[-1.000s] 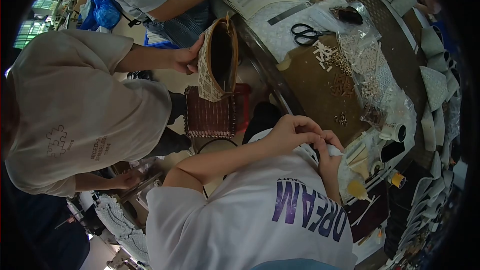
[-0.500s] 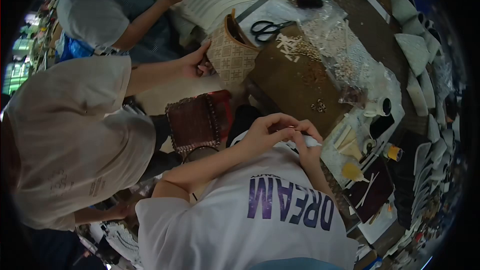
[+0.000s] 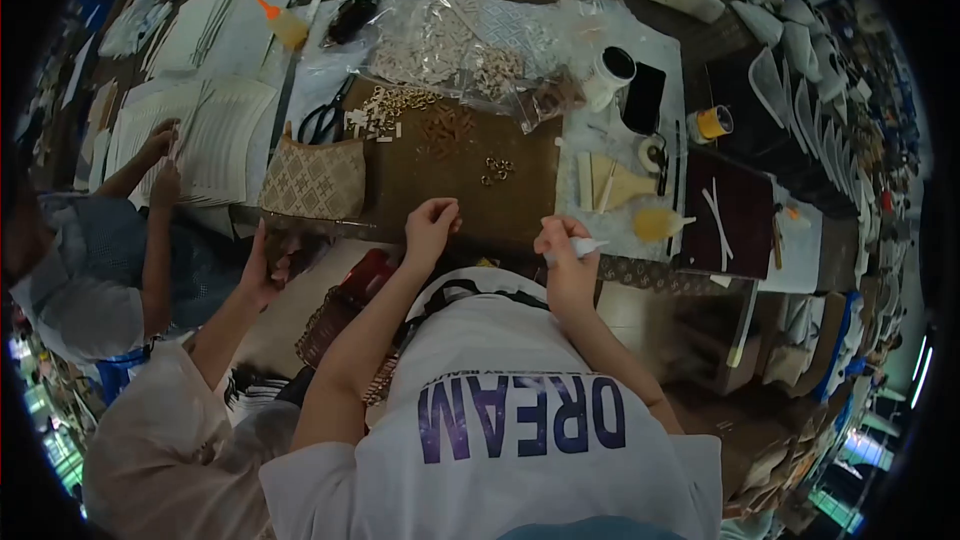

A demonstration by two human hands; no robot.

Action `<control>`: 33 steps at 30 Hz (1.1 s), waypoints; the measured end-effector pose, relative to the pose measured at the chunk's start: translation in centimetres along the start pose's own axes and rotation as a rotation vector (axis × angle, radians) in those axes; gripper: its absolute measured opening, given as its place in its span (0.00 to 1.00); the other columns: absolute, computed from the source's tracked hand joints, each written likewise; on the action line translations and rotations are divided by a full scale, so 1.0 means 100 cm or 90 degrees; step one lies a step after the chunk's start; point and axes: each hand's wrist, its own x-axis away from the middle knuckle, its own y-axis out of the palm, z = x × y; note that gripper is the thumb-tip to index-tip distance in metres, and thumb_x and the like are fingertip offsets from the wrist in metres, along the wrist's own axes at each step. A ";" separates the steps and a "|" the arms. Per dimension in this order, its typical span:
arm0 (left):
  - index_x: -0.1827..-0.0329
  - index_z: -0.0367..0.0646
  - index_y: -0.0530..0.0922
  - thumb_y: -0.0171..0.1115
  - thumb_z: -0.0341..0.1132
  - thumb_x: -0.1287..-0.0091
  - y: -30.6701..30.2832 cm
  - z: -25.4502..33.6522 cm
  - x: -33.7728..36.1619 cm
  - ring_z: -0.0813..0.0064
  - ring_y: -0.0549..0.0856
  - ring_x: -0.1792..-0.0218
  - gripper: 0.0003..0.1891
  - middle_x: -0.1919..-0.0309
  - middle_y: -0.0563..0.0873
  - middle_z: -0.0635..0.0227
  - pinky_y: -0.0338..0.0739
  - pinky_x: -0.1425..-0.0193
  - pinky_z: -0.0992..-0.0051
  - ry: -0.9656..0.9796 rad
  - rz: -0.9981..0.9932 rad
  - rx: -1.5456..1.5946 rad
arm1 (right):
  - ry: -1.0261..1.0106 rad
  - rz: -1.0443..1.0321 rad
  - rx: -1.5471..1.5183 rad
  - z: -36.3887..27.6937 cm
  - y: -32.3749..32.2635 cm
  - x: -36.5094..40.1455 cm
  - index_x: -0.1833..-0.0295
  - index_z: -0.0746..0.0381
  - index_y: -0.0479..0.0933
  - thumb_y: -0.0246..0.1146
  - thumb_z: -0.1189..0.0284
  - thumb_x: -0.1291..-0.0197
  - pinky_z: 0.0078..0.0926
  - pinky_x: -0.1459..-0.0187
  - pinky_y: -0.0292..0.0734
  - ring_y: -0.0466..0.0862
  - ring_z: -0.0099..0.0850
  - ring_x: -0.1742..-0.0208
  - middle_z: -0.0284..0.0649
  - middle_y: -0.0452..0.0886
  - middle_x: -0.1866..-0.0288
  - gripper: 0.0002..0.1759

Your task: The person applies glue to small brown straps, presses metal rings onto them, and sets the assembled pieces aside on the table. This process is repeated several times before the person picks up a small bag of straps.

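Note:
At the front edge of the brown mat, my left hand has its fingers curled and pressed together; whatever lies between the fingertips is too small to make out. My right hand is closed around a small white nozzle bottle, whose tip points right. The two hands are apart. Beyond them on the mat lies a small group of gold rings. Farther back are brown pieces, gold-coloured hardware and short white strips.
Black scissors and a patterned pouch lie left. A co-worker's hand is near the pouch; another person handles paper sheets. Right are a phone, a white jar, a yellow glue bottle and a maroon panel.
The view has turned toward the table. My hands, together before, are now separated, with the white bottle still in my right hand. The co-worker's hand no longer touches the patterned pouch.

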 end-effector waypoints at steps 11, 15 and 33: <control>0.56 0.36 0.78 0.58 0.32 0.35 0.053 0.000 -0.057 0.69 0.83 0.67 0.10 0.63 0.78 0.59 0.77 0.60 0.71 0.122 0.014 -0.205 | -0.042 0.098 -0.058 0.000 -0.033 0.020 0.59 0.68 0.74 0.58 0.67 0.36 0.16 0.67 0.63 0.71 0.19 0.71 0.32 0.72 0.75 0.12; 0.58 0.37 0.79 0.57 0.30 0.36 0.005 0.001 -0.079 0.62 0.82 0.65 0.08 0.63 0.79 0.56 0.76 0.60 0.69 0.188 0.103 -0.342 | -0.024 0.096 -0.062 0.004 -0.034 0.013 0.58 0.68 0.74 0.58 0.69 0.36 0.15 0.66 0.63 0.70 0.19 0.71 0.32 0.73 0.75 0.11; 0.63 0.39 0.79 0.63 0.32 0.43 -0.058 0.060 -0.161 0.57 0.83 0.66 0.08 0.69 0.83 0.58 0.77 0.59 0.62 0.152 0.182 -0.625 | 0.037 0.003 0.064 0.023 0.015 -0.019 0.58 0.66 0.77 0.60 0.72 0.38 0.15 0.63 0.68 0.72 0.16 0.67 0.30 0.74 0.69 0.08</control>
